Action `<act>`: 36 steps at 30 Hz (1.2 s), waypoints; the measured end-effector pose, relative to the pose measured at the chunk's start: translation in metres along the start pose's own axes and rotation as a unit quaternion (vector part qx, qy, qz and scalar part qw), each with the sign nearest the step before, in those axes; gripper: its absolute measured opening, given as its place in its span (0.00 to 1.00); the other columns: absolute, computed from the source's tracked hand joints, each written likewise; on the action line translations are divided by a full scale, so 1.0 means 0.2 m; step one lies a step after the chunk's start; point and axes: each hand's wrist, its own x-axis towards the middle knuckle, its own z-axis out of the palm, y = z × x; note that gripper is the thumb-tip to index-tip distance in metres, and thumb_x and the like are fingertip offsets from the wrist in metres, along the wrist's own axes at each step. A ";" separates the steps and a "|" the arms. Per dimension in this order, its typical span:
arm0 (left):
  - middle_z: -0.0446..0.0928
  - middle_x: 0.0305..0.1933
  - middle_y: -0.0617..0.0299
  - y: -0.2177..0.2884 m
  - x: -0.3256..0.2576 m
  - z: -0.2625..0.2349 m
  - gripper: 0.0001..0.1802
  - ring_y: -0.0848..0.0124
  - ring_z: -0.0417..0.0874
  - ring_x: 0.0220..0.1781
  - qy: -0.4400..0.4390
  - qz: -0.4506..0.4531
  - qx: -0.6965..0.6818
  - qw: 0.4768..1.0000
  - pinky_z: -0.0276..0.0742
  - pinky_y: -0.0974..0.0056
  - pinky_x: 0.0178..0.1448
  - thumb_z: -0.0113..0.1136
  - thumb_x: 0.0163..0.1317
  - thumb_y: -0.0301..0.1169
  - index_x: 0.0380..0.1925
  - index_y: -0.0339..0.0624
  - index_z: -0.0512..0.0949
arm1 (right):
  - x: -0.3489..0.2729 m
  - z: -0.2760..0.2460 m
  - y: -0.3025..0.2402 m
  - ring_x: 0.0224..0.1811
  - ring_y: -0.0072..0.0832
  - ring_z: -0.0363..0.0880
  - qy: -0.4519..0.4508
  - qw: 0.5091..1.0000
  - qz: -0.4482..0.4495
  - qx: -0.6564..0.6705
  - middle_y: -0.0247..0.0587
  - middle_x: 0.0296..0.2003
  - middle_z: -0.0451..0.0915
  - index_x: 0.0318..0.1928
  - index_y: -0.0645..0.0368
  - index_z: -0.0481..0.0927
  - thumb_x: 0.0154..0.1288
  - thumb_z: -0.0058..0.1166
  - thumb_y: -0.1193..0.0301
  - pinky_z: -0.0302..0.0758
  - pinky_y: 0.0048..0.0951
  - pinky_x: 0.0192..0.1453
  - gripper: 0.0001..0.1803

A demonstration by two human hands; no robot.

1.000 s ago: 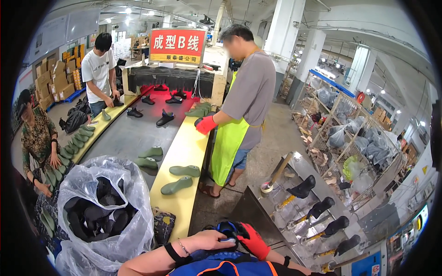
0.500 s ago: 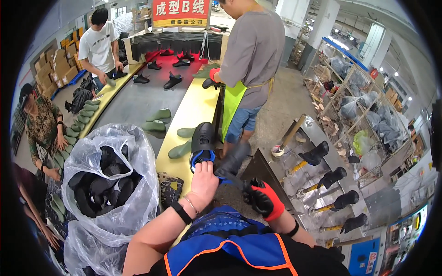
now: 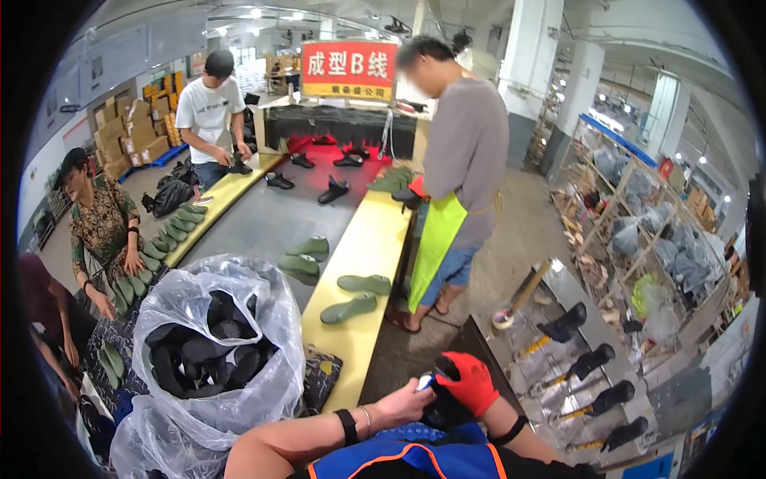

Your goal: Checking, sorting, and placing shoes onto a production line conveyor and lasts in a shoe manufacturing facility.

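Note:
Close to my body, my two hands meet on a black shoe upper (image 3: 445,411) that has a blue and white edge. My bare left hand (image 3: 399,403) pinches that edge from the left. From the other side, my right hand (image 3: 469,383), in a red and black glove, curls round the upper; its palm side is partly hidden. Just beyond them, two green shoe lasts, a farther one (image 3: 364,284) and a nearer one (image 3: 349,309), lie on the yellow ledge (image 3: 339,374) of the conveyor.
An open clear plastic bag (image 3: 279,319) of black uppers stands at left. On my right, several black uppers (image 3: 590,361) sit on posts over a metal bench (image 3: 519,383). A person in grey (image 3: 471,152) works ahead beside the conveyor (image 3: 239,231); other people work along its left.
Both hands have drawn down toward my body, and the black shoe that stood on the yellow ledge is gone from there. My view has tilted up. The person ahead has raised their head.

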 end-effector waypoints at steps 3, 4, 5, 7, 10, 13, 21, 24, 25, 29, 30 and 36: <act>0.72 0.40 0.68 -0.02 0.02 -0.04 0.06 0.67 0.69 0.49 0.007 0.024 0.003 1.000 0.63 0.61 0.38 0.58 0.48 0.38 0.20 0.54 0.82 | -0.04 0.05 0.02 0.39 0.42 0.82 0.020 0.998 0.047 -0.025 0.44 0.37 0.83 0.48 0.53 0.80 0.55 0.63 0.61 0.77 0.39 0.43 0.20; 0.72 0.39 0.68 -0.05 0.02 -0.03 0.06 0.68 0.69 0.49 0.016 0.026 -0.005 1.000 0.62 0.63 0.37 0.58 0.48 0.38 0.19 0.54 0.82 | -0.01 0.06 0.04 0.39 0.42 0.82 0.022 0.998 0.049 -0.025 0.44 0.37 0.83 0.48 0.53 0.80 0.55 0.63 0.61 0.77 0.39 0.43 0.20; 0.71 0.38 0.68 -0.05 0.01 -0.02 0.07 0.69 0.68 0.48 0.001 0.022 0.009 1.000 0.61 0.64 0.36 0.58 0.48 0.38 0.18 0.54 0.81 | 0.01 0.07 0.04 0.37 0.43 0.82 0.018 0.998 0.060 -0.027 0.45 0.34 0.82 0.47 0.53 0.80 0.56 0.61 0.62 0.77 0.40 0.41 0.18; 0.71 0.37 0.69 -0.06 0.00 -0.04 0.08 0.71 0.68 0.48 0.021 0.008 -0.029 0.999 0.60 0.65 0.35 0.57 0.48 0.39 0.16 0.54 0.80 | 0.01 0.09 0.07 0.31 0.47 0.81 0.016 0.997 0.081 -0.008 0.48 0.28 0.81 0.44 0.54 0.80 0.59 0.57 0.64 0.76 0.43 0.35 0.13; 0.72 0.37 0.69 -0.03 -0.02 0.04 0.07 0.70 0.69 0.49 0.029 -0.002 -0.004 1.000 0.61 0.67 0.37 0.57 0.47 0.39 0.17 0.54 0.81 | 0.03 0.11 0.05 0.31 0.47 0.81 -0.007 0.996 0.081 -0.036 0.49 0.28 0.81 0.43 0.54 0.80 0.59 0.57 0.66 0.76 0.43 0.36 0.12; 0.71 0.39 0.67 0.00 -0.01 0.14 0.08 0.70 0.70 0.50 0.034 -0.014 -0.061 0.997 0.63 0.65 0.40 0.56 0.48 0.38 0.21 0.52 0.82 | 0.07 0.12 0.07 0.35 0.47 0.81 0.008 0.999 0.014 -0.028 0.50 0.33 0.81 0.44 0.55 0.80 0.59 0.56 0.66 0.76 0.43 0.39 0.13; 0.71 0.41 0.61 -0.01 -0.05 0.23 0.07 0.63 0.70 0.47 0.086 -0.095 -0.172 0.977 0.67 0.61 0.43 0.56 0.49 0.34 0.21 0.47 0.81 | -0.21 0.17 0.49 0.42 0.47 0.79 0.088 0.995 0.046 0.009 0.54 0.42 0.80 0.54 0.59 0.76 0.69 0.49 0.67 0.72 0.44 0.45 0.16; 0.71 0.45 0.57 0.04 -0.17 0.30 0.06 0.61 0.70 0.51 0.079 -0.180 -0.229 0.953 0.71 0.58 0.44 0.58 0.47 0.33 0.17 0.47 0.81 | -0.28 0.13 0.41 0.43 0.44 0.80 -0.218 0.974 0.040 -0.041 0.53 0.42 0.81 0.51 0.61 0.76 0.63 0.54 0.70 0.74 0.38 0.47 0.16; 0.71 0.45 0.57 0.06 -0.19 0.34 0.06 0.61 0.70 0.51 0.070 -0.198 -0.254 0.944 0.71 0.58 0.44 0.58 0.47 0.33 0.17 0.47 0.81 | -0.31 0.12 0.34 0.41 0.38 0.81 -0.203 0.979 0.003 -0.003 0.51 0.40 0.81 0.51 0.63 0.75 0.60 0.55 0.71 0.75 0.36 0.47 0.18; 0.73 0.44 0.54 0.10 -0.33 0.55 0.09 0.56 0.75 0.49 0.043 -0.284 -0.282 0.915 0.74 0.53 0.45 0.57 0.49 0.33 0.27 0.42 0.81 | -0.41 0.06 0.31 0.46 0.33 0.78 -0.003 0.955 0.237 0.176 0.47 0.43 0.79 0.55 0.62 0.74 0.66 0.50 0.72 0.75 0.35 0.50 0.18; 0.75 0.41 0.51 0.09 -0.38 0.65 0.12 0.52 0.78 0.44 0.075 -0.374 -0.418 0.824 0.75 0.49 0.44 0.55 0.51 0.31 0.36 0.41 0.79 | -0.43 -0.02 0.27 0.52 0.34 0.77 0.032 0.916 0.339 0.211 0.46 0.49 0.79 0.58 0.61 0.74 0.70 0.47 0.71 0.75 0.35 0.54 0.18; 0.79 0.43 0.52 0.05 -0.63 0.70 0.20 0.52 0.76 0.52 -0.202 -0.466 -0.203 0.837 0.77 0.54 0.54 0.72 0.43 0.48 0.32 0.46 0.86 | -0.65 -0.24 0.54 0.50 0.24 0.75 0.393 0.735 0.446 0.326 0.41 0.49 0.79 0.61 0.63 0.72 0.71 0.51 0.67 0.74 0.28 0.54 0.22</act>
